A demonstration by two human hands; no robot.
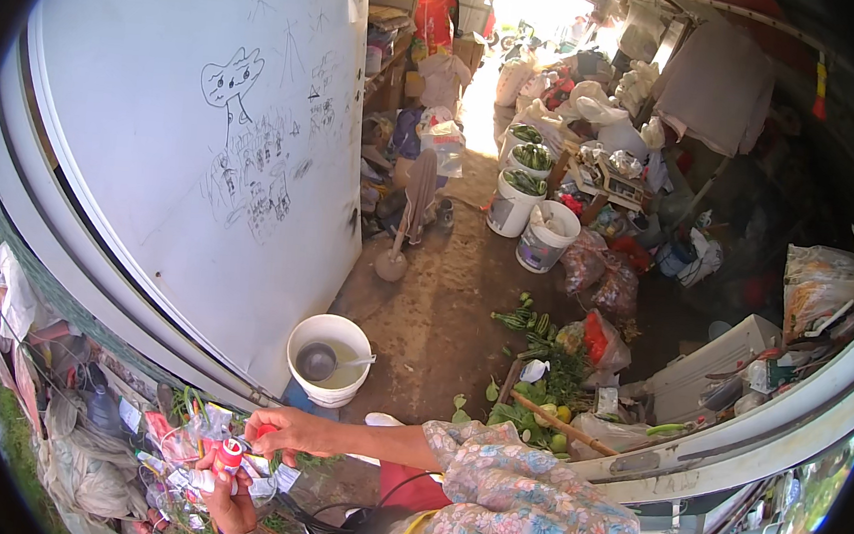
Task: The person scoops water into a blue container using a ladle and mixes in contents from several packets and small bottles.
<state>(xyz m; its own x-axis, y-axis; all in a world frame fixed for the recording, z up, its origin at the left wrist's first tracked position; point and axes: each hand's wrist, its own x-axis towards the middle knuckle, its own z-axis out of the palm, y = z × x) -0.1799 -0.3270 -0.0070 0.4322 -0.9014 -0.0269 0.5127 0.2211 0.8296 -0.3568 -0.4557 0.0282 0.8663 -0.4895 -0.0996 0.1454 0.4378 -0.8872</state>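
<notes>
My left hand [228,503], with a band at the wrist, holds a small red-and-white bottle [230,456], its top facing up and apparently uncapped. A white object [207,482], perhaps a second small bottle, lies along its fingers. Just above, my right hand [280,434] pinches a red cap [267,430] close to the bottle mouth. Below and around both hands is a heap of small packets [261,467], plastic wrappers and labels. A floral sleeve [531,471] covers the right arm.
A white bucket [299,377] with a ladle [316,361] in cloudy liquid stands beyond my hands. White door panel [141,169] at left. Vegetables [543,325], a wooden stick [565,426], filled buckets [514,206] and bags [614,282] line the right side of the floor.
</notes>
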